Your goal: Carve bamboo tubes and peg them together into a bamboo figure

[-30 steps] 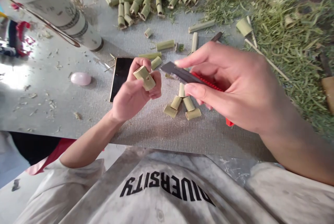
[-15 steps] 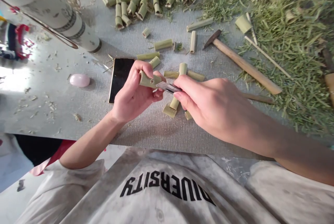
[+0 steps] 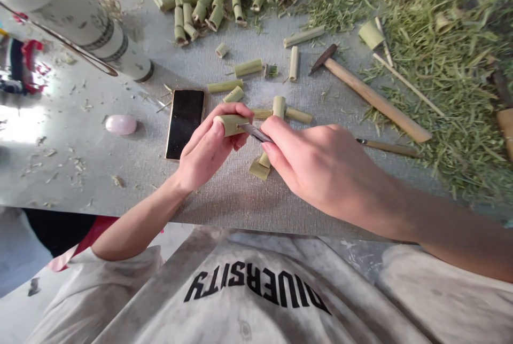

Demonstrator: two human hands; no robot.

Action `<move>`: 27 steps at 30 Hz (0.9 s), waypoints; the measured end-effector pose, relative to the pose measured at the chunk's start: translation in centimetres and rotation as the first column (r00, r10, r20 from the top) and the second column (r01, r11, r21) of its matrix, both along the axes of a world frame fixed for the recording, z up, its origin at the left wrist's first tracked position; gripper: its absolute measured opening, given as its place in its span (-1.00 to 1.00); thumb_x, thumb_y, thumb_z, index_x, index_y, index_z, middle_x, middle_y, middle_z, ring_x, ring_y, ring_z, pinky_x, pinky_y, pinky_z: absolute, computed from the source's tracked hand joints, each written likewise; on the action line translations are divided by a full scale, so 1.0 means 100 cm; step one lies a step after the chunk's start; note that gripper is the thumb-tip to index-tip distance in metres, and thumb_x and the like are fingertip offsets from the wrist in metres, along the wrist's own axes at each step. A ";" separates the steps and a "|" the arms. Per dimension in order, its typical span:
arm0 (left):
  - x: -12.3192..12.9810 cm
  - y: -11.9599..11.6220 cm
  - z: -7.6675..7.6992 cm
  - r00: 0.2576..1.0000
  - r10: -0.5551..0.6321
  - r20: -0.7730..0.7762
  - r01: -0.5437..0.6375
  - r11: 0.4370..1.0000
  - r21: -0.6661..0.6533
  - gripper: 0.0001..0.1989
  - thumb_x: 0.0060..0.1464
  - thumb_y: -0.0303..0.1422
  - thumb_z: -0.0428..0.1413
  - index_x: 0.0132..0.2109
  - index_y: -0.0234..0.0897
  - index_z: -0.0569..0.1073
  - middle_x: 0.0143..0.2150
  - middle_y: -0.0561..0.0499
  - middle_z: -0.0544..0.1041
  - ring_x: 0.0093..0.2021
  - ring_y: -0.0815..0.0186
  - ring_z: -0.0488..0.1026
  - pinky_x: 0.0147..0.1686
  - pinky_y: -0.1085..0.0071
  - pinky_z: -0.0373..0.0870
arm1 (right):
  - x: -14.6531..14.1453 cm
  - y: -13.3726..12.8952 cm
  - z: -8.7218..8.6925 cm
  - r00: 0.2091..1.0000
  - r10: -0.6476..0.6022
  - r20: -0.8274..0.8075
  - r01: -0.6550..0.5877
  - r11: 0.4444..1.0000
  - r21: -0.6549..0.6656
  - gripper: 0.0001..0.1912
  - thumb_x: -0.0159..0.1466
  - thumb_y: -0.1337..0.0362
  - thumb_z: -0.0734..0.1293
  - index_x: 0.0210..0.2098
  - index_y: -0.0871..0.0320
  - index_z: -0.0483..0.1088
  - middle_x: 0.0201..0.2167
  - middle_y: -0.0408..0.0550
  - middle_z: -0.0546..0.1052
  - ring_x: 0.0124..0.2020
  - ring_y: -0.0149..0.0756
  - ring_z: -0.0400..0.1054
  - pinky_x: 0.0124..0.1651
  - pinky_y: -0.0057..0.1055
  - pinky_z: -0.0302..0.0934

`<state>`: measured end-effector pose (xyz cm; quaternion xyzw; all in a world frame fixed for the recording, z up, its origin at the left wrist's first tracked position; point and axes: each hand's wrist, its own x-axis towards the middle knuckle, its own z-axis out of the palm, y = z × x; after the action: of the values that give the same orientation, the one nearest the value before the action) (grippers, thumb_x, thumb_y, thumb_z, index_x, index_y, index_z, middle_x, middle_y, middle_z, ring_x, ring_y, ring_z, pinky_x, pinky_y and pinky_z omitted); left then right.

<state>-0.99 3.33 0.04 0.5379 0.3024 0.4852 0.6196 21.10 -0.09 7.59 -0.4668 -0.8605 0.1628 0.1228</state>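
Note:
Between its thumb and fingers, my left hand (image 3: 208, 146) grips a short green bamboo piece (image 3: 229, 124). My right hand (image 3: 316, 157) is closed around a small knife (image 3: 255, 132), whose handle is mostly hidden by the fingers. The blade tip meets the bamboo piece at its right part, by a small hole. Behind and below the right fingers lie bamboo pieces arranged crosswise, with an upright piece (image 3: 279, 106), a side piece (image 3: 299, 115) and a flat piece (image 3: 259, 169) at the lower end.
A black phone (image 3: 185, 125) and a pink oval object (image 3: 121, 124) lie at left, near a large white cylinder (image 3: 128, 55). A hammer (image 3: 377, 98) and a thin tool (image 3: 390, 148) are at right, beside shredded leaves (image 3: 425, 66). Several cut bamboo pieces (image 3: 216, 15) are heaped at the back.
The bamboo piece has turned in my left hand, so its open left end no longer shows. My left thumb now rests on it. The right hand and knife have shifted slightly left.

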 end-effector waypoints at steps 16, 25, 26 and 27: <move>-0.011 -0.005 -0.007 0.977 0.090 -0.193 -0.040 0.967 0.250 -0.53 0.49 0.15 0.11 0.18 -0.04 0.65 -0.05 -0.13 0.50 -0.20 0.13 0.40 -0.23 0.17 0.36 | -0.006 -0.001 -0.007 0.891 -0.111 -0.440 -0.109 0.888 -0.446 -0.77 0.61 0.31 0.18 -0.24 0.03 0.18 -0.59 -0.33 0.28 -0.63 -0.46 0.09 -0.45 -0.38 -0.06; -0.009 0.005 -0.018 0.978 0.130 -0.162 -0.055 0.913 0.404 -0.57 0.50 0.12 0.04 0.18 0.03 0.62 -0.14 -0.07 0.46 -0.24 0.19 0.44 -0.33 0.22 0.42 | -0.008 0.002 -0.007 0.659 -0.377 -0.651 -0.366 0.595 -0.716 -0.69 0.68 0.27 0.18 -0.25 0.08 0.26 -0.54 -0.33 0.40 -0.63 -0.54 0.26 -0.53 -0.55 0.21; -0.008 0.006 -0.018 0.979 0.136 -0.154 -0.060 0.906 0.420 -0.58 0.50 0.11 0.04 0.18 0.03 0.62 -0.15 -0.08 0.44 -0.25 0.19 0.43 -0.35 0.22 0.42 | -0.008 0.002 -0.008 0.639 -0.403 -0.655 -0.395 0.559 -0.729 -0.70 0.68 0.26 0.19 -0.24 0.09 0.27 -0.54 -0.33 0.40 -0.63 -0.53 0.25 -0.53 -0.56 0.23; -0.008 0.006 -0.018 0.979 0.139 -0.152 -0.060 0.898 0.436 -0.58 0.50 0.11 0.04 0.18 0.04 0.61 -0.16 -0.08 0.43 -0.25 0.19 0.42 -0.36 0.22 0.42 | -0.008 0.003 -0.008 0.618 -0.431 -0.658 -0.422 0.524 -0.740 -0.72 0.67 0.25 0.21 -0.23 0.09 0.27 -0.54 -0.33 0.40 -0.63 -0.53 0.24 -0.54 -0.56 0.24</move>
<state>-1.82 3.92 -1.74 0.6861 0.2699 0.5204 0.4308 20.25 0.21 6.80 -0.3438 -0.5158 0.7466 0.2415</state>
